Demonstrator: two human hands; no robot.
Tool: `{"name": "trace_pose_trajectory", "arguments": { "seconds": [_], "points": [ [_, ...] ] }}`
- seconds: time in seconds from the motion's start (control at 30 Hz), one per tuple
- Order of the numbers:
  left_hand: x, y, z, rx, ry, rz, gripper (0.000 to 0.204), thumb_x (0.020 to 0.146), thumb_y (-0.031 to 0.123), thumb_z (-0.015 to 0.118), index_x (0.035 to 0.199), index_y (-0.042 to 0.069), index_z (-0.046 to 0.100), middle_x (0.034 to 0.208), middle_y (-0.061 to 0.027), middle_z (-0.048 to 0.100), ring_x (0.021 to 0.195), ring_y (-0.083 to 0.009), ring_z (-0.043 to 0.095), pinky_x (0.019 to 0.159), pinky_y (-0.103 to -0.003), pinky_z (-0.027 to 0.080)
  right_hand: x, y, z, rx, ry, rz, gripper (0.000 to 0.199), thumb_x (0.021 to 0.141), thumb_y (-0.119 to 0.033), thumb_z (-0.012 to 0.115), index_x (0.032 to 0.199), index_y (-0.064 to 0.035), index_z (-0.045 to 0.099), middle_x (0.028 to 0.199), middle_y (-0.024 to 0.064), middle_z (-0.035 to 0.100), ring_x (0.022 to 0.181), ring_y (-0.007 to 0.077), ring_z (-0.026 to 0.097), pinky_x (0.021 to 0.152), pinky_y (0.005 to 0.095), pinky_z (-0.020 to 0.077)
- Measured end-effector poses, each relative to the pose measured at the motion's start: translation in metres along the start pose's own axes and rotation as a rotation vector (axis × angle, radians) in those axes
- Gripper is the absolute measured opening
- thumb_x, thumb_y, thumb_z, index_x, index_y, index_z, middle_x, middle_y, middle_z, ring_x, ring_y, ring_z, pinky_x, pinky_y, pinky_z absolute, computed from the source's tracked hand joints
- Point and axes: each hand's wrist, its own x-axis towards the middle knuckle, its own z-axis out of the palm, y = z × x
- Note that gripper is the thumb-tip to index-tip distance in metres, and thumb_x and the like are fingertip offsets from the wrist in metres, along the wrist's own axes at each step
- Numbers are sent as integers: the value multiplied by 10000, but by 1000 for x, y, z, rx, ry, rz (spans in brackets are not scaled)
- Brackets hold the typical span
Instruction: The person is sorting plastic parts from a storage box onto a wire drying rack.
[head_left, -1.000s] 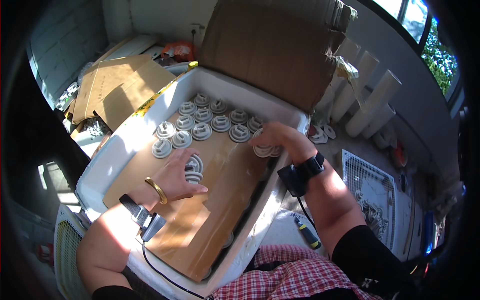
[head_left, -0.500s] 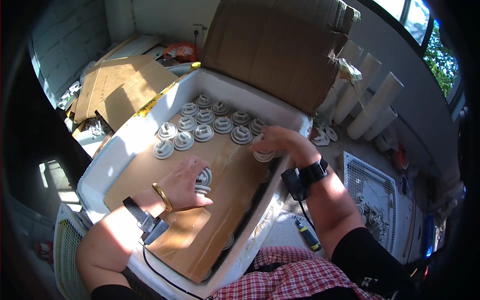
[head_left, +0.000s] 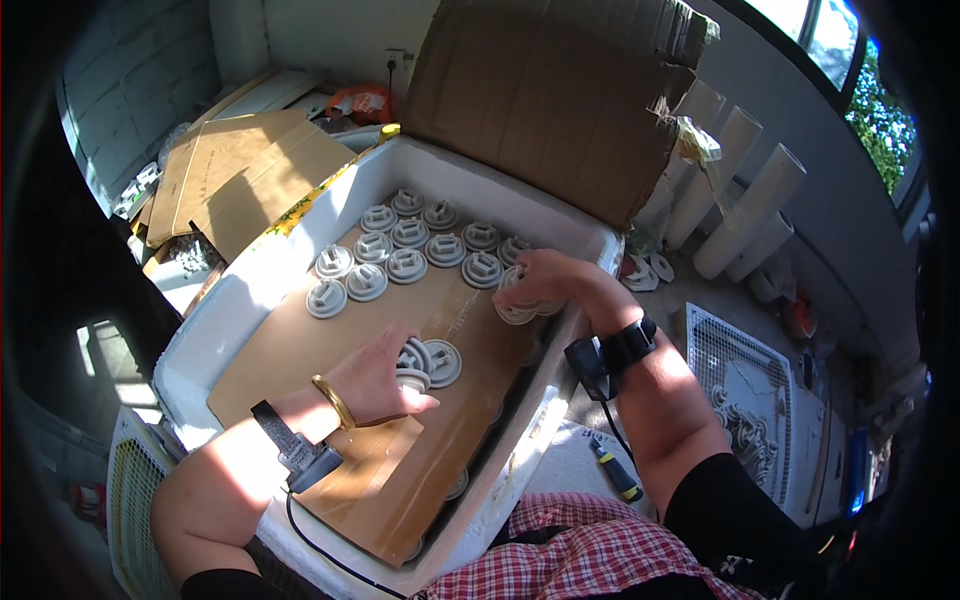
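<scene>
Two round grey moulded discs (head_left: 428, 362) lie on the brown cardboard sheet (head_left: 300, 350) at the left hand's (head_left: 375, 378) curled fingers, touching them, while the right hand (head_left: 545, 280) grips another stack (head_left: 520, 308).

A small stack of pale grey round discs (head_left: 415, 366), each with a raised square hub, sat just left of the frame's centre, gripped at its left edge. Touching it on the right, one more such disc (head_left: 443, 362) lay flat, hub upward. Right of centre a second stack of discs (head_left: 520, 305) was half hidden under fingers, its rims showing at the bottom. Both groups rested on a brown cardboard sheet (head_left: 300, 350) inside a white foam box (head_left: 215, 335).
</scene>
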Motion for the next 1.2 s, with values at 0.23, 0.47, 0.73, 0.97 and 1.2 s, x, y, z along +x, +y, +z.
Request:
{"name": "trace_pose_trajectory", "arguments": {
  "seconds": [0.23,0.47,0.73,0.97,1.2],
  "points": [
    [5,-12,-5,-371,20,-383,721,670,336,864,1188,4,488,1003,-137,651,827,-230,673,724,-354,551,8,2,4,150,59,-61,851,651,-502,785,1236,73,558,1233,241,586,1119,308,595,889,387,496],
    [5,-12,-4,-715,77,-569,688,709,365,869,1155,14,482,966,-91,647,745,-139,672,539,-285,576,-1,-8,5,423,-317,16,675,686,-407,805,1212,-35,602,1199,109,608,1083,212,591,856,384,511],
    [6,-1,9,-1176,115,-644,437,846,424,739,1055,77,574,910,-44,662,761,-126,670,694,-336,595,-8,-15,16,792,-356,28,410,774,-342,778,1066,-83,651,1041,41,662,959,158,637,816,381,534],
    [9,12,26,-1116,387,-723,655,800,482,765,1141,-14,507,963,-119,642,790,-190,676,688,-324,589,-14,-44,55,1158,-491,168,315,846,-324,732,1040,-96,635,1014,46,672,938,159,667,821,379,564],
    [7,11,43,-1137,294,-682,451,898,432,669,1069,20,596,913,-52,663,855,-137,653,755,-319,552,-30,-57,65,1174,-529,194,311,893,-269,682,1111,-50,641,1071,77,683,962,184,670,828,393,570]
  ]
}}
